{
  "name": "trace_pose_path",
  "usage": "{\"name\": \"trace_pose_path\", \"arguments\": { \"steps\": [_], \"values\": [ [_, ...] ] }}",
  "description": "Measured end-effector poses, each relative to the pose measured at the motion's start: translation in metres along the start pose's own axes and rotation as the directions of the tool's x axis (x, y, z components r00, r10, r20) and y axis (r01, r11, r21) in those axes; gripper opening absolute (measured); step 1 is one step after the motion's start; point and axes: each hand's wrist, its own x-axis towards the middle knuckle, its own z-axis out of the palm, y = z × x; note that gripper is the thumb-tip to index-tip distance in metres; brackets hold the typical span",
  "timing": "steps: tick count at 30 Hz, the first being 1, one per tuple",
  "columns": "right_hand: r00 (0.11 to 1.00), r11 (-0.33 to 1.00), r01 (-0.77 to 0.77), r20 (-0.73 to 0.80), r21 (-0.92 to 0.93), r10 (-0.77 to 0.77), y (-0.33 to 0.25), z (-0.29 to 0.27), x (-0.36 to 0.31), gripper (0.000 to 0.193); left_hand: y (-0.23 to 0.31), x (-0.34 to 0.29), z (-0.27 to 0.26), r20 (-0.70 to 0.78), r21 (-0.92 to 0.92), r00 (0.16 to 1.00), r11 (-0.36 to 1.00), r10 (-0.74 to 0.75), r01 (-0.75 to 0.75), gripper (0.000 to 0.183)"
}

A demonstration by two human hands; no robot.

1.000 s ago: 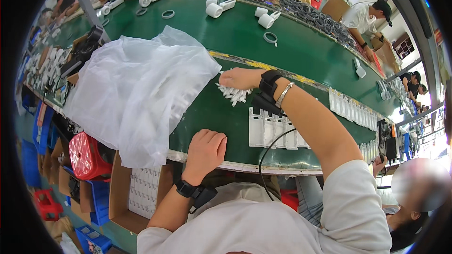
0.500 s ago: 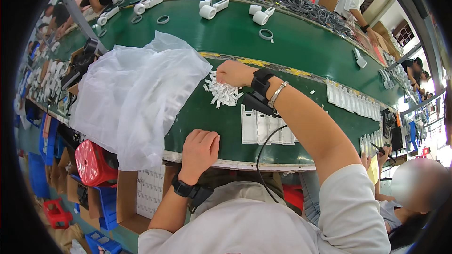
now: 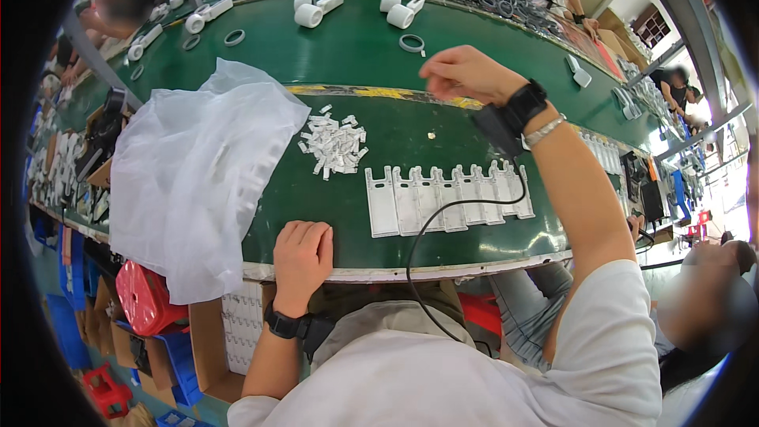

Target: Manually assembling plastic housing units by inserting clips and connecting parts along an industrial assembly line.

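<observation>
My right hand [image 3: 472,75] is raised over the green work surface, near its yellow-and-black striped strip. Thumb and forefinger are pinched; whatever they hold, if anything, is too small to make out. Below that arm lies an overlapping row of flat white plastic housings [image 3: 383,209] with notched upper ends. To its left is a loose pile of small white parts [image 3: 334,145], with no hand touching it. My left hand [image 3: 302,259] rests palm down at the near table edge, fingers curled together, with nothing seen in it.
A translucent plastic bag [image 3: 198,182] covers the table's left part. A black cable [image 3: 411,249] from my right wrist crosses the housings. Beyond, the green belt [image 3: 348,47] carries white handled devices [image 3: 308,14] and grey rings [image 3: 411,43]. A co-worker sits close on my right.
My right hand has lifted off the pile of small white parts and moved right and away from me. The view has shifted, showing more of the housing row. My left hand stays at the edge.
</observation>
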Motion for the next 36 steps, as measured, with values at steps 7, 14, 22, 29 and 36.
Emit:
{"name": "trace_pose_path", "arguments": {
  "steps": [7, 14, 22, 29, 36],
  "values": [
    [0.992, 0.772, -0.125, -0.088, -0.623, 0.089, 0.096, -0.056, -0.032, 0.024, 0.001, 0.0, 0.007, 0.031, 0.004, 0.999, 1.0, 0.005, -0.005, 0.005],
    [0.994, 0.493, 0.054, 0.002, -0.868, -0.106, 0.14, -0.067, -0.059, 0.024, 0.0, 0.0, 0.006, 0.042, 0.024, 0.999, 1.0, -0.012, 0.011, 0.006],
    [0.992, 0.276, 0.071, 0.096, -0.959, 0.079, 0.131, -0.062, -0.043, 0.011, -0.001, 0.001, 0.009, 0.025, 0.022, 1.0, 1.0, -0.004, 0.003, 0.006],
    [0.915, 0.564, 0.402, 0.323, -0.721, -0.24, 0.03, -0.008, -0.018, 0.015, 0.0, 0.001, 0.004, 0.036, 0.021, 0.999, 1.0, -0.012, 0.011, 0.007],
    [0.657, 0.389, 0.72, 0.385, -0.575, -0.648, 0.063, 0.082, 0.046, 0.021, 0.0, 0.002, 0.008, 0.042, -0.033, 0.999, 0.999, -0.023, 0.024, 0.006]
  ]
}}
